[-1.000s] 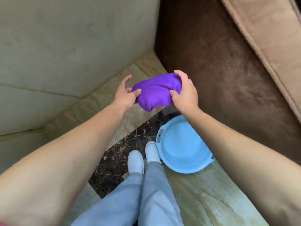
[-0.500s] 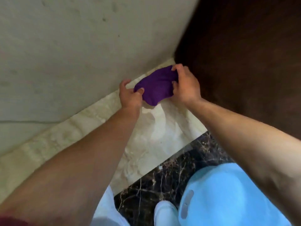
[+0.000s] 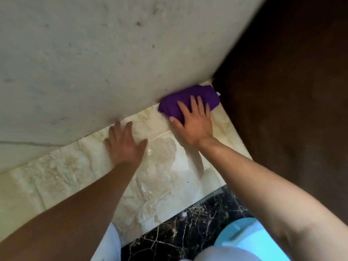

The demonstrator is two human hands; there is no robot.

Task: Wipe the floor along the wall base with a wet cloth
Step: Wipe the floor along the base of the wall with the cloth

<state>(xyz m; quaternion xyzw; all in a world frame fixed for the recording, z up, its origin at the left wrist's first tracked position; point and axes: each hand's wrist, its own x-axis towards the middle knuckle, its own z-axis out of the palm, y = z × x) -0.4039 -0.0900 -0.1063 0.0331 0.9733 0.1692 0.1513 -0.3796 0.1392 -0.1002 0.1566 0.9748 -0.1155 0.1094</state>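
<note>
A bunched purple cloth (image 3: 195, 98) lies on the cream marble floor (image 3: 62, 178) in the corner, touching the base of the pale wall (image 3: 98, 59) and the dark brown furniture side. My right hand (image 3: 194, 123) presses flat on the cloth's near half, fingers spread over it. My left hand (image 3: 123, 144) rests flat on the bare floor just left of it, fingers apart, fingertips near the wall base, holding nothing.
A dark brown furniture side (image 3: 291, 110) closes off the right. A light blue basin (image 3: 244, 240) sits at the bottom right on a black veined marble strip (image 3: 180, 228). My knees in pale trousers (image 3: 111, 245) show at the bottom edge.
Both hands brought the cloth down from the air to the floor corner. My left hand let go and now lies flat on the floor. The view dropped closer to the floor.
</note>
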